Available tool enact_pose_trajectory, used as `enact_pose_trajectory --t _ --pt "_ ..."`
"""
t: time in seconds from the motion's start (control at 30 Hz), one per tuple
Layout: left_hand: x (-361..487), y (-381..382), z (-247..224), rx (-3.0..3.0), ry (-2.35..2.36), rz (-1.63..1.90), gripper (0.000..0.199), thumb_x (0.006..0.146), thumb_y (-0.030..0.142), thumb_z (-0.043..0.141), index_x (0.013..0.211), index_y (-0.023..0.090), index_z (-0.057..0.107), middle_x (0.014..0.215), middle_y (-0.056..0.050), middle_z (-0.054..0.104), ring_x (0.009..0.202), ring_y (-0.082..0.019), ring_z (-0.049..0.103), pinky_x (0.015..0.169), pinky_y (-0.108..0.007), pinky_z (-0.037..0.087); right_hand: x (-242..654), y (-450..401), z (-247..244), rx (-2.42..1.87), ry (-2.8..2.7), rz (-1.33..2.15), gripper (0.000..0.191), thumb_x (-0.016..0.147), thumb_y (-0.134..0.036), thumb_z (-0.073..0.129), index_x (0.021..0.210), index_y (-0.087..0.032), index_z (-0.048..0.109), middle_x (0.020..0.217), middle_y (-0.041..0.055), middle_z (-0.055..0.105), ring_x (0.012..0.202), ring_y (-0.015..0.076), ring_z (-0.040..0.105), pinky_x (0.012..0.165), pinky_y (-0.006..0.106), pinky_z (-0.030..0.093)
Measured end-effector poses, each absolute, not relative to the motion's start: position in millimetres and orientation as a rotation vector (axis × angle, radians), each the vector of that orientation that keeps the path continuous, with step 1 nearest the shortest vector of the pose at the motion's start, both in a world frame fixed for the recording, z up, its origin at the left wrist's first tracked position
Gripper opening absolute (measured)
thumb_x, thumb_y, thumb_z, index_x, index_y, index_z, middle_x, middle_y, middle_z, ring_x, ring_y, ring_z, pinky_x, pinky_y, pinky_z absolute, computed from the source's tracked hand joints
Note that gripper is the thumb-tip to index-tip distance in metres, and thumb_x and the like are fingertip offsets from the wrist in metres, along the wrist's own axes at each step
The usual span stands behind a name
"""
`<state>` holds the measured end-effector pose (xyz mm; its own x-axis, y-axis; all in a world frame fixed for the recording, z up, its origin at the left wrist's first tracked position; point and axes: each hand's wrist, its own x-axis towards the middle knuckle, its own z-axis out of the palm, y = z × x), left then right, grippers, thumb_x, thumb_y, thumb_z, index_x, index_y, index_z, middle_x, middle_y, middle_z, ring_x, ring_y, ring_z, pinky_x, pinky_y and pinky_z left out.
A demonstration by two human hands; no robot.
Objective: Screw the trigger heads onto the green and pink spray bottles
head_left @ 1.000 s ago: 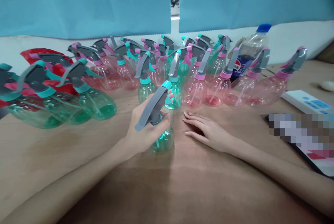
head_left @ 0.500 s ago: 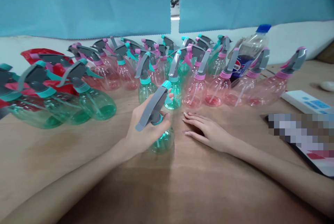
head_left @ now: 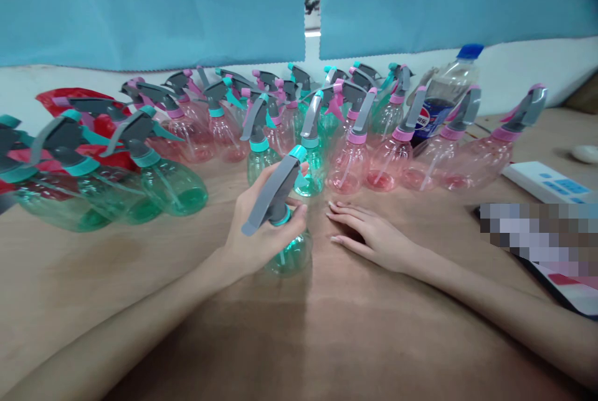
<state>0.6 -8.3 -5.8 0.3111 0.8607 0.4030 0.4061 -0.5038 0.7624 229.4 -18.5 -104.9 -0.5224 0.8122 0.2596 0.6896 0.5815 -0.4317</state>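
Lightly, clasping a green spray bottle (head_left: 290, 258) around its neck in the left hand (head_left: 252, 217).
Resting the right hand (head_left: 379, 237) nearby, fingers slightly parted. Probably light, slick, thin-walled; best held by the stiff turquoise collar (head_left: 281, 218). Stands nearer both hands than the pink spray bottles (head_left: 348, 167).

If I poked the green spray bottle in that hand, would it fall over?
Gripped by the left hand, the green spray bottle probably wouldn't. Let go, it might tip if poked on its tall sprayer head. Its see-through plastic body looks fairly light.
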Motion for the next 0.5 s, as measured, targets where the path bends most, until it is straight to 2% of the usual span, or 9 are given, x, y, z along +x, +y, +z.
enact_pose_trajectory --t 0.1,0.17,0.23,0.37,0.5 --pt "1.1 -9.2 -3.9 2.052 1.083 1.093 0.048 0.078 0.021 0.059 0.124 0.023 0.045 0.126 -0.008 0.063 0.071 -0.013 0.068 0.067 -0.027 0.057 229.2 -18.5 -105.0 -1.200 -2.367 0.389 0.049 0.095 -0.046 0.048 0.135 -0.019 0.052 0.141 0.0125 0.054 0.134 0.0272 0.045 0.109 0.049 0.040" --pt "1.7 -10.1 -1.3 2.062 1.079 1.076 0.048 0.077 0.020 0.059 0.123 0.022 0.045 0.128 -0.008 0.062 0.068 -0.012 0.068 0.064 -0.026 0.056 229.1 -18.6 -104.9 -1.190 -2.356 0.394 0.048 0.094 -0.045 0.049 0.135 -0.020 0.053 0.140 0.0120 0.054 0.133 0.0276 0.046 0.108 0.049 0.041" --pt "2.4 -10.9 1.5 2.077 1.108 1.067 0.047 0.076 0.018 0.059 0.121 0.022 0.045 0.122 -0.007 0.065 0.066 -0.012 0.066 0.059 -0.025 0.053 228.9 -18.7 -104.7 -1.188 -2.350 0.395 0.048 0.094 -0.045 0.050 0.135 -0.021 0.053 0.139 0.0119 0.055 0.133 0.0280 0.046 0.108 0.050 0.041" --pt "3.4 -10.3 3.2 2.133 1.163 1.072 0.039 0.075 0.016 0.059 0.112 0.022 0.049 0.091 0.000 0.070 0.058 -0.011 0.062 0.051 -0.023 0.048 228.9 -18.8 -104.4 -1.196 -2.366 0.387 0.048 0.095 -0.045 0.048 0.136 -0.019 0.052 0.140 0.0125 0.054 0.134 0.0273 0.045 0.109 0.049 0.040" --pt "2.6 -7.3 -0.1 2.127 1.093 1.129 0.034 0.073 0.011 0.057 0.104 0.022 0.048 0.094 0.001 0.068 0.051 -0.007 0.056 0.051 -0.023 0.049 229.2 -18.4 -105.0 -1.198 -2.377 0.390 0.050 0.095 -0.046 0.048 0.136 -0.018 0.052 0.142 0.0128 0.053 0.134 0.0269 0.044 0.110 0.048 0.039"
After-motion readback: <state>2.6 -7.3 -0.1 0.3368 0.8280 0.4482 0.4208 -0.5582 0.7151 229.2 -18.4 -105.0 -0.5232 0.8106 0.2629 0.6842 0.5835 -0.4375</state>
